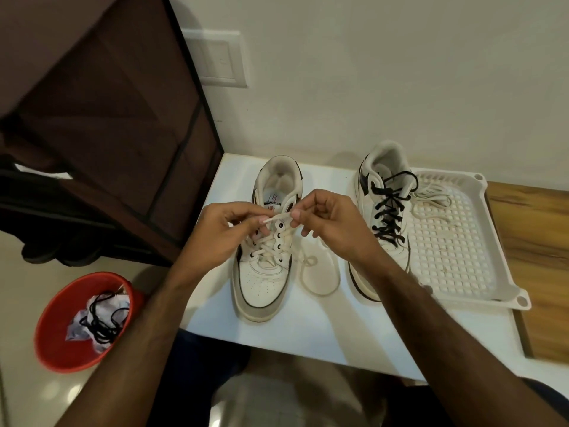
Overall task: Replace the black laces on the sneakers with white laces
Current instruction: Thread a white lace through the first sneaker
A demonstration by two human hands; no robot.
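At frame centre, the left hand [229, 224] and right hand [328, 218] both pinched one white lace [278, 217] end above the left sneaker [264, 282], which was partly relaced.

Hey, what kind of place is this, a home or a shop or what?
Most likely a home, perhaps an entryway corner: a brown fabric shoe rack with shoes beneath, a wall switch plate on a plain wall, and a red bin on a tiled floor beside the small white table.

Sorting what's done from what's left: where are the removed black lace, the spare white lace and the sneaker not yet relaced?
removed black lace [103, 325], head view, tangled middle.
spare white lace [431, 192], head view, bundled loops.
sneaker not yet relaced [374, 274], head view, toe.
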